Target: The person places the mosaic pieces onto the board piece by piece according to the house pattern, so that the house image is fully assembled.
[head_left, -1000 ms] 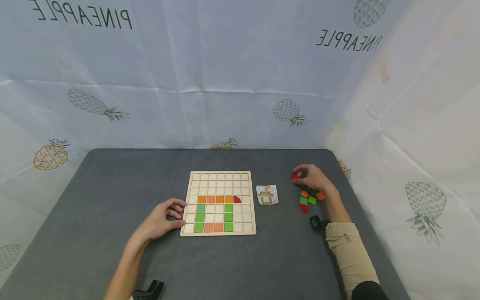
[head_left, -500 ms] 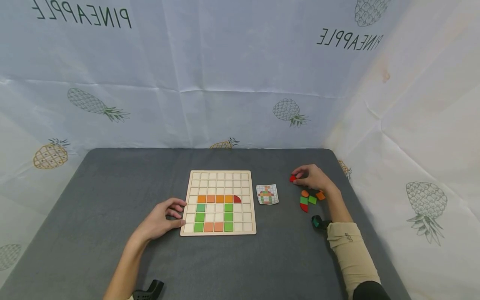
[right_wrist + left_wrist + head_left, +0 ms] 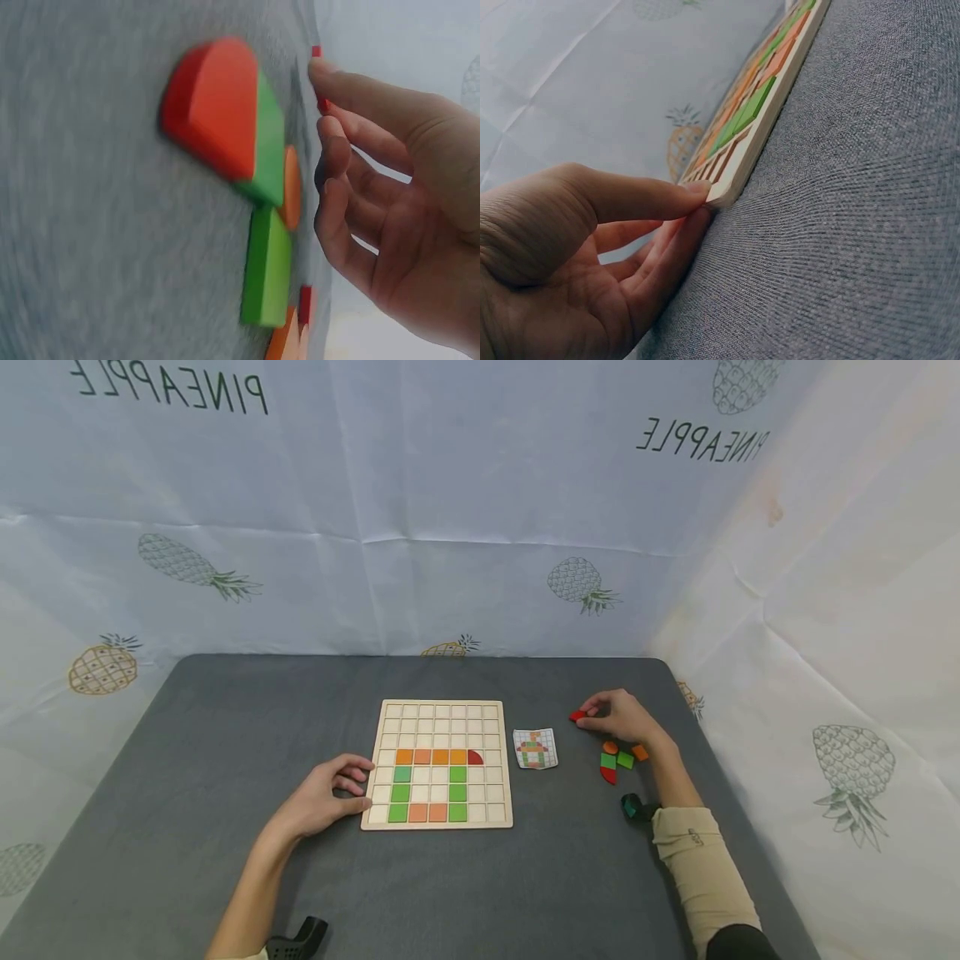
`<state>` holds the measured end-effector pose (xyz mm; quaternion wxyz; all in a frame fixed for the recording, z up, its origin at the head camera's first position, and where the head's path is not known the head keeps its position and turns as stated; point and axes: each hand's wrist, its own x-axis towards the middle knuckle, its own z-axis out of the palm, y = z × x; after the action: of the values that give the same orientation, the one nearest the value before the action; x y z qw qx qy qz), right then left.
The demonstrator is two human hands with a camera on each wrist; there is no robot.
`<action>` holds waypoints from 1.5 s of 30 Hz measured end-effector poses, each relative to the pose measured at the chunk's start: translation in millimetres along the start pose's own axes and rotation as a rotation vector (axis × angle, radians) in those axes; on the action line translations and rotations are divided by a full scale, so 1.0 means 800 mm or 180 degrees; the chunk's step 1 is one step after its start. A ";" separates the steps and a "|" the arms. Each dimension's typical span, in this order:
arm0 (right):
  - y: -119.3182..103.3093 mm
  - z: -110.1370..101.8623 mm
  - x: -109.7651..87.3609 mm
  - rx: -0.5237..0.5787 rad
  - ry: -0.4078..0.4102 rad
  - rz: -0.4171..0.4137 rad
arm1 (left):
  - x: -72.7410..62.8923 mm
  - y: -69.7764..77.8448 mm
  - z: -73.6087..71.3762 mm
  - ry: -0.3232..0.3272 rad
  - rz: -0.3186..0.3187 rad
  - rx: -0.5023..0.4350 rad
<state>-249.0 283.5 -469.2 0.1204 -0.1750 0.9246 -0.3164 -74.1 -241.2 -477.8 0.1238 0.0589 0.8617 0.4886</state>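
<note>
My left hand holds the left edge of a wooden grid board; in the left wrist view the thumb lies on the board's rim, with the other fingers beside it. Orange, salmon, green and dark red pieces fill some cells, in an arch-like outline with a bottom row. Over at the right, my right hand pinches a red block between thumb and fingers. Below that hand lie loose blocks: an orange round one, a green pair and a red quarter-circle block.
A small pattern card with a coloured grid picture lies between the board and the loose blocks. An orange block is close under the right wrist. Behind the grey table hangs a white cloth with pineapple prints.
The right hand has shifted slightly left with the red block, which now shows farther out past the fingertips. The left hand stays at the board's edge.
</note>
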 end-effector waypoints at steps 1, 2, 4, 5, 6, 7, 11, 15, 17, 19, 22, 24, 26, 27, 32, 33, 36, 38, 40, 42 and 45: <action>-0.003 0.001 0.000 -0.0001 0.0019 -0.0026 | 0.000 0.000 0.000 -0.0004 0.0015 -0.0001; -0.007 0.002 0.000 -0.0010 0.0035 -0.0056 | 0.000 -0.001 0.000 -0.0007 0.0028 -0.0004; -0.015 0.004 0.002 0.0005 0.0057 -0.0107 | 0.000 -0.001 -0.001 -0.0008 0.0039 0.0004; -0.020 0.006 0.003 0.0027 0.0073 -0.0118 | 0.000 -0.001 -0.001 -0.0007 0.0039 0.0004; -0.025 0.007 0.003 0.0047 0.0084 -0.0139 | 0.000 -0.001 0.000 -0.0005 0.0037 0.0005; -0.030 0.009 0.005 0.0062 0.0098 -0.0161 | 0.000 -0.001 0.000 -0.0004 0.0034 0.0004; -0.055 0.016 0.009 0.0162 0.0114 -0.0263 | 0.000 -0.002 0.000 0.0001 0.0031 0.0011; -0.085 0.026 0.013 0.0206 0.0085 -0.0403 | 0.000 -0.002 0.000 0.0010 0.0017 0.0013; -0.101 0.032 0.015 0.0213 0.0058 -0.0476 | 0.001 -0.001 0.000 0.0012 0.0011 0.0010; -0.116 0.039 0.018 0.0200 0.0030 -0.0546 | 0.001 -0.001 0.000 0.0011 0.0008 0.0006; -0.138 0.050 0.023 0.0175 -0.0025 -0.0677 | 0.001 0.000 -0.001 0.0007 0.0012 -0.0004; -0.152 0.059 0.027 0.0132 -0.0042 -0.0778 | 0.000 0.000 -0.001 0.0004 0.0013 -0.0003; -0.165 0.068 0.032 0.0079 -0.0063 -0.0873 | 0.000 0.001 -0.001 0.0000 0.0011 0.0001; -0.171 0.073 0.035 0.0029 -0.0068 -0.0896 | 0.000 0.001 -0.001 -0.0002 0.0010 0.0004; -0.198 0.098 0.046 -0.0079 -0.0216 -0.0908 | 0.000 0.001 -0.001 -0.0002 -0.0007 0.0010; -0.204 0.103 0.048 -0.0097 -0.0251 -0.0892 | 0.000 0.001 -0.001 -0.0001 -0.0007 0.0010; -0.221 0.117 0.055 -0.0182 -0.0342 -0.0922 | 0.001 0.000 -0.001 0.0005 -0.0007 0.0020; -0.232 0.126 0.060 -0.0234 -0.0387 -0.0952 | 0.001 0.000 -0.001 0.0014 -0.0013 0.0029; -0.242 0.135 0.065 -0.0293 -0.0434 -0.0991 | 0.001 0.000 -0.001 0.0022 -0.0028 0.0044; -0.252 0.145 0.070 -0.0337 -0.0492 -0.1049 | 0.002 0.000 0.000 0.0027 -0.0048 0.0051; -0.265 0.160 0.076 -0.0445 -0.0580 -0.1122 | 0.002 -0.001 0.000 0.0029 -0.0062 0.0050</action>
<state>-209.2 32.9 -441.4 0.1339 -0.3698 0.8846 -0.2504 -75.7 -240.8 -478.9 0.1242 0.0492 0.8666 0.4808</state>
